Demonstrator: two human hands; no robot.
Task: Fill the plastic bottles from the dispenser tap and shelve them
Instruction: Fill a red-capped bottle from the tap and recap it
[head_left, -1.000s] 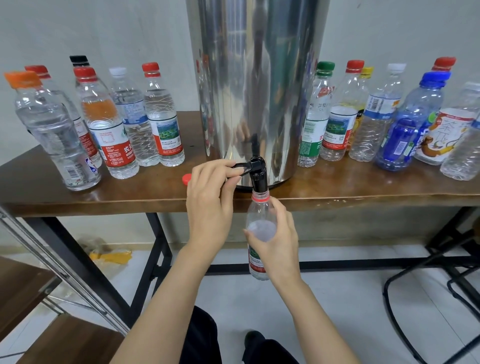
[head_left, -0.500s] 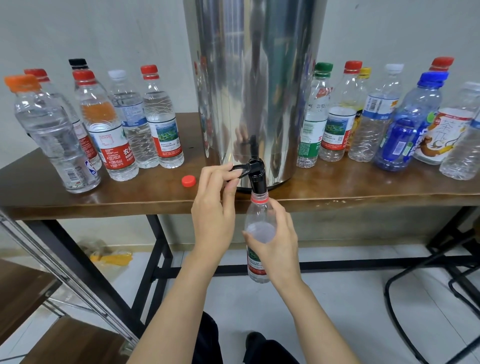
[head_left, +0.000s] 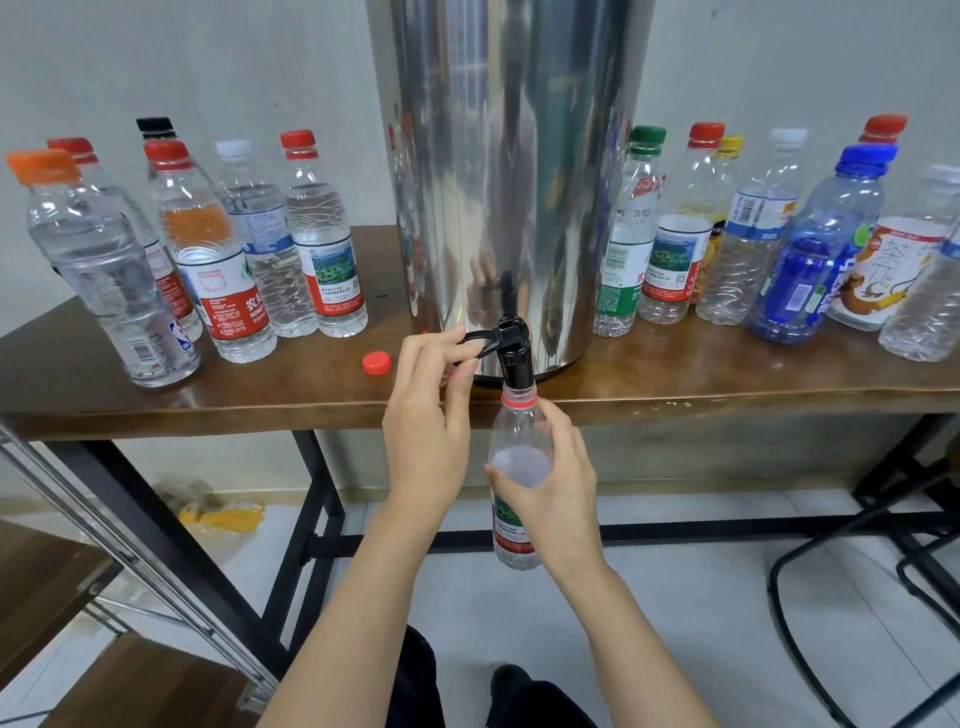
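Now | left hand (head_left: 426, 421) pinches tap lever (head_left: 480, 343) | right hand (head_left: 556, 488) grips bottle (head_left: 514, 467) under tap (head_left: 515, 358)

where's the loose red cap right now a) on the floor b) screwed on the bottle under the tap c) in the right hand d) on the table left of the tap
D: the red cap lies by itself on the table, left of the tap, and the bottle has its open neck up at the tap.
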